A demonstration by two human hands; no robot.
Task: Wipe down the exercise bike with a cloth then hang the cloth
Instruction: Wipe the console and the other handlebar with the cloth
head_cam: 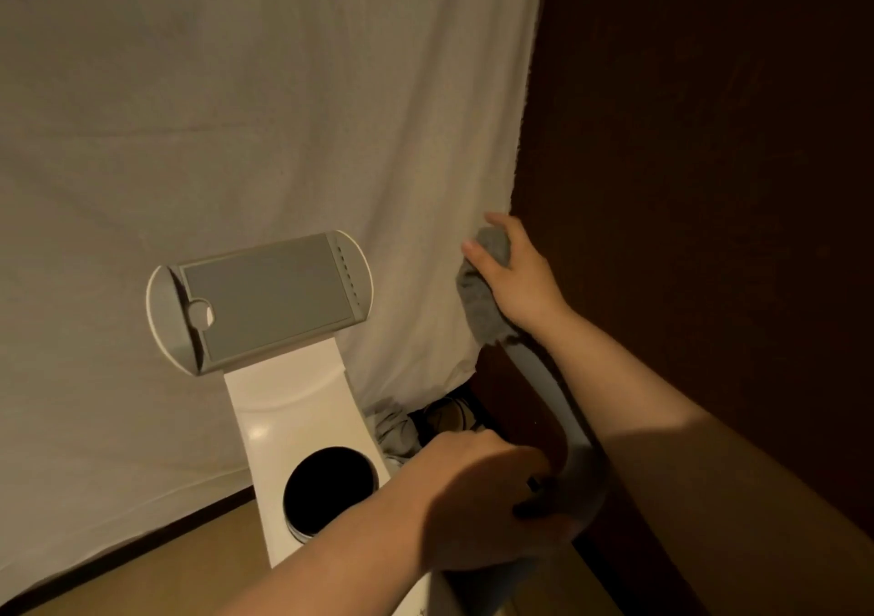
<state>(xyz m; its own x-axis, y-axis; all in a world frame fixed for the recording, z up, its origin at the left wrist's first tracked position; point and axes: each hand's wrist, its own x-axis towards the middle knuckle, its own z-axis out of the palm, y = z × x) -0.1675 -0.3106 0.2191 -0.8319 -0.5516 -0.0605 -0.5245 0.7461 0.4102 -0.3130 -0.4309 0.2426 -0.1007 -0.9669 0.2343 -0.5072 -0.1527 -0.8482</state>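
Head view: right hand point(513, 271) bunching the grey cloth point(482, 298) round the far end of the handlebar point(563, 407), presumably to wipe it. Left hand point(477, 492) clamped on the bar's near bend (likely steadying the exercise bike point(293, 431)), console point(260, 301) beside.

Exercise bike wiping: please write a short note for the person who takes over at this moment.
Right hand: grips the grey cloth around the top end of the right handlebar.
Left hand: its fingers are curled round the lower part of that handlebar, steadying it.
Console and white column: untouched now; I cannot tell if they are wiped.
Left to do: finish wiping the bike, then hang the cloth.
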